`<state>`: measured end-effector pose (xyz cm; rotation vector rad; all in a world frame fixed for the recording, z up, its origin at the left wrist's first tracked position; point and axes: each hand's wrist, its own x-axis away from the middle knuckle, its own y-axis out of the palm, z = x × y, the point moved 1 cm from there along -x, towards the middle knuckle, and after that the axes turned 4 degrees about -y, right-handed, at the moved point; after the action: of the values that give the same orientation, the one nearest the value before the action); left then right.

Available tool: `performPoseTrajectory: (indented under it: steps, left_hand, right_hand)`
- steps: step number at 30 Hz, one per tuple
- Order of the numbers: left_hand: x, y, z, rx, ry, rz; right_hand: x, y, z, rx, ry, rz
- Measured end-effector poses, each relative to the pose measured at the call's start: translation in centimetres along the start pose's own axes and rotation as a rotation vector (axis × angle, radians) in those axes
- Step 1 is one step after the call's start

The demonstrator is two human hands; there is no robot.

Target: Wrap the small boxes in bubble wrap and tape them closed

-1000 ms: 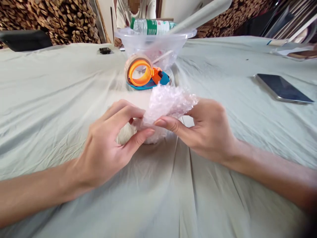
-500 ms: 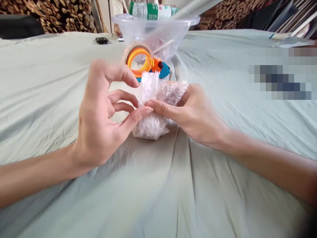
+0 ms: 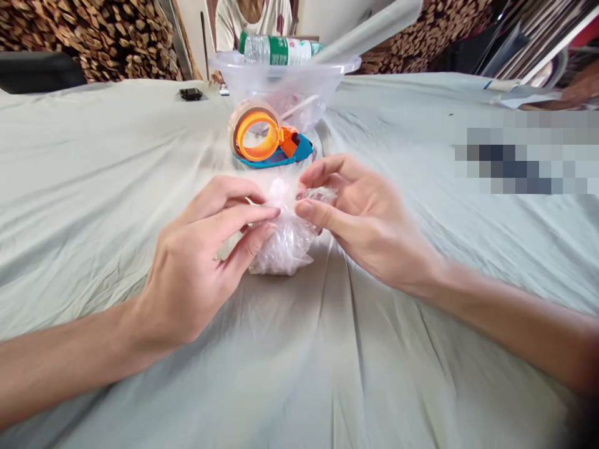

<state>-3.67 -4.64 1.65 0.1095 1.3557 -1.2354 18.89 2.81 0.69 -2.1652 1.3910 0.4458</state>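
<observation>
A small bundle wrapped in clear bubble wrap (image 3: 285, 240) rests on the pale green cloth (image 3: 93, 187) in front of me. My left hand (image 3: 206, 262) presses against its left side, fingers closed on the wrap. My right hand (image 3: 360, 218) holds the right side, thumb and fingers pinching the wrap's top edge. What is inside the wrap is hidden. Just behind the bundle lies an orange and blue tape dispenser (image 3: 264, 140) with a roll of tape.
A clear plastic bowl (image 3: 285, 78) stands behind the dispenser, with a green-labelled water bottle (image 3: 278, 50) and a pale tube (image 3: 369, 28) across it. A small black object (image 3: 189, 94) lies far left. Another person sits behind the table (image 3: 253, 19). Stacked firewood (image 3: 93, 37) fills the background.
My left hand came back down from a raised, open pose and closed on the bundle. The loose flap of bubble wrap has been folded down, and the bundle looks smaller and tighter.
</observation>
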Motion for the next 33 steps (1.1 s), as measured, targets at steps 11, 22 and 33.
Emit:
performPoseTrajectory:
  steps: [11,22,33]
  left_hand:
    - [-0.1,0.3,0.4,-0.047,0.018,0.023]
    - [0.9,0.2,0.6,-0.112,0.172,-0.036]
    - [0.6,-0.1,0.5,-0.179,0.194,-0.107]
  right_hand:
    - [1.2,1.0,-2.3,0.187,-0.269,0.172]
    - [2.3,0.9,-2.1,0.694,-0.612,-0.098]
    - [2.5,0.9,-2.4,0.672,-0.432,-0.239]
